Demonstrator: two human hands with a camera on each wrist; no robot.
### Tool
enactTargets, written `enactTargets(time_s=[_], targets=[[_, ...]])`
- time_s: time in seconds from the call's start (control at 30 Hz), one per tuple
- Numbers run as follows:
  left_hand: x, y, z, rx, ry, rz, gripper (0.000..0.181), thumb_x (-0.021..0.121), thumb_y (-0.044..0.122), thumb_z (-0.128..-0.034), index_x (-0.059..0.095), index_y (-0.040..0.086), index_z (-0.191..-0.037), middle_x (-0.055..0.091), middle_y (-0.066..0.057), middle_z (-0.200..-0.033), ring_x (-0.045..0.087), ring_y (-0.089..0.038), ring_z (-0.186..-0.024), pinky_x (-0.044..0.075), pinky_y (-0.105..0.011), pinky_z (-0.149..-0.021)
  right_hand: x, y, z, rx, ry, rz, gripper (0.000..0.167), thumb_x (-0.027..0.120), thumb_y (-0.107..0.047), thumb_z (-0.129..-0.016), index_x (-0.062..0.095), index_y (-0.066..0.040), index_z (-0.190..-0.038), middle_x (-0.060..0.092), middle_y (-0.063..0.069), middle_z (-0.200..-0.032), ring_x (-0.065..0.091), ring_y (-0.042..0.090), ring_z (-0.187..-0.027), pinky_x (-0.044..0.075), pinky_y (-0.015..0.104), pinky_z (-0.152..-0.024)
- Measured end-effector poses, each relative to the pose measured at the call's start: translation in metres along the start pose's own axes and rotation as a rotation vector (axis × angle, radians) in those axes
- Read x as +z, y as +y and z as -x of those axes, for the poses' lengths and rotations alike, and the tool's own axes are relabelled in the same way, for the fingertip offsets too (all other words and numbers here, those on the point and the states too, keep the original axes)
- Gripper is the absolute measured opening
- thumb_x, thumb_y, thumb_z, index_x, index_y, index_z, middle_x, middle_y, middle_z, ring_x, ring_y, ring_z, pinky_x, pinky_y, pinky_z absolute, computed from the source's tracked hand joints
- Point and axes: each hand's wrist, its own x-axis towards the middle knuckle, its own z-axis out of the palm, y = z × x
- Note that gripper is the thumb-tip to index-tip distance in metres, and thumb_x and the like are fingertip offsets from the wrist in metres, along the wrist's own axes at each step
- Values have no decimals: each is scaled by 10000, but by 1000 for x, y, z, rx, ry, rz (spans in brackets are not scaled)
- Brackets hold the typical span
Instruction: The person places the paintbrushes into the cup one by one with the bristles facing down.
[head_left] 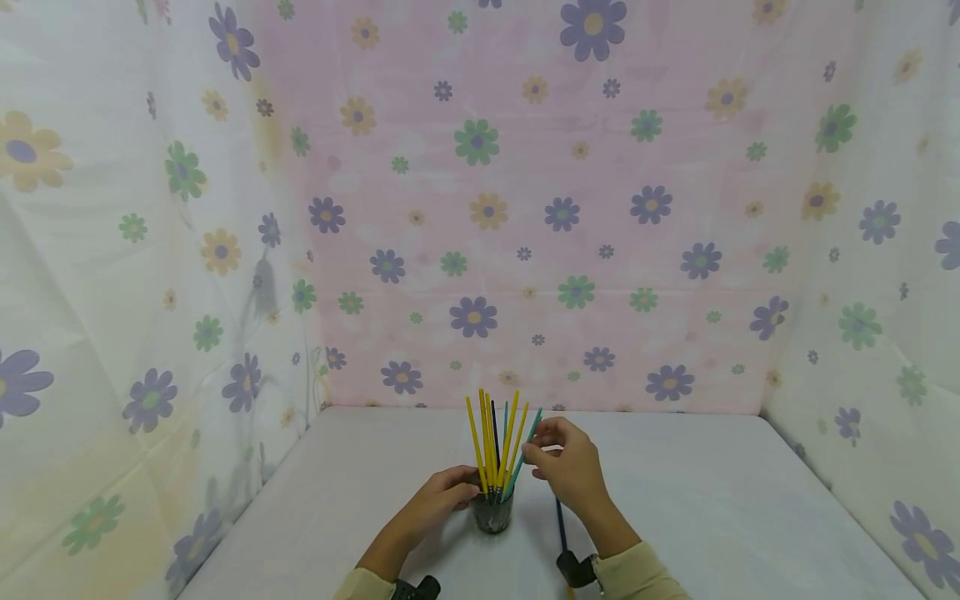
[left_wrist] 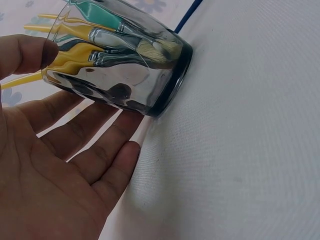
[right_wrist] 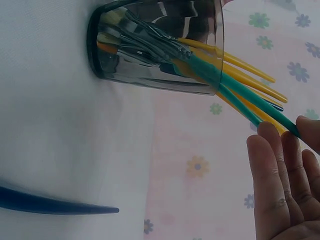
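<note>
A clear glass (left_wrist: 120,92) stands on the white table, filled with several paintbrushes, bristles down and handles up. Yellow handles (head_left: 486,442) make up most of them, with green ones and a dark one among them. My left hand (head_left: 442,496) holds the glass from the left, thumb at the rim and fingers along its side. At the right, my right hand (head_left: 568,462) pinches the upper handle of a green paintbrush (right_wrist: 250,95) between thumb and fingers. The bristle end of that brush is still inside the glass.
A dark blue paintbrush (head_left: 562,525) lies on the white table (head_left: 712,500) right of the glass, partly hidden by the right wrist's camera (head_left: 576,569). Flower-patterned curtains (head_left: 517,217) enclose the table at the back and both sides.
</note>
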Motion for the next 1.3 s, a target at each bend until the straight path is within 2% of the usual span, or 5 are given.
enactTargets(time_s=[0.3,0.57,0.87,1.0,1.3], targets=[[-1,2,1,5,-4,-2,486,560,253,-1045,555,-34,-1437,626,-166,-1414,620,-270,-1267,541,-468,-1038,3,7,0,6,-22,23,309,791,-168,-920,654,-45,-1168,739,59,-970,756,161,-810,634,309,-644],[-1,3,1,7,-5,-10,481,558,250,-1044,559,-34,-1432,631,-166,-1406,623,-267,-1260,543,-467,-1035,-1,5,-1,-2,-6,49,286,798,-201,-917,667,-86,-1144,741,49,-975,735,156,-822,636,320,-645],[-1,0,0,15,-8,-9,470,554,240,-1044,563,-32,-1427,629,-165,-1407,624,-267,-1259,545,-465,-1034,-19,3,-8,-8,50,29,370,809,-375,-906,679,-143,-1163,741,36,-985,731,162,-847,636,322,-670],[-1,0,0,19,-8,-6,469,551,241,-1048,561,-32,-1429,632,-162,-1403,623,-268,-1263,546,-463,-1033,-30,3,-11,14,77,13,410,802,-446,-897,680,-156,-1159,737,52,-997,739,176,-865,642,341,-690],[-1,-1,0,14,2,-17,473,566,244,-1039,568,-39,-1418,635,-165,-1396,626,-267,-1257,551,-451,-1025,-53,9,-17,104,74,35,439,799,-414,-907,670,-110,-1197,721,104,-1097,741,199,-922,645,342,-719]])
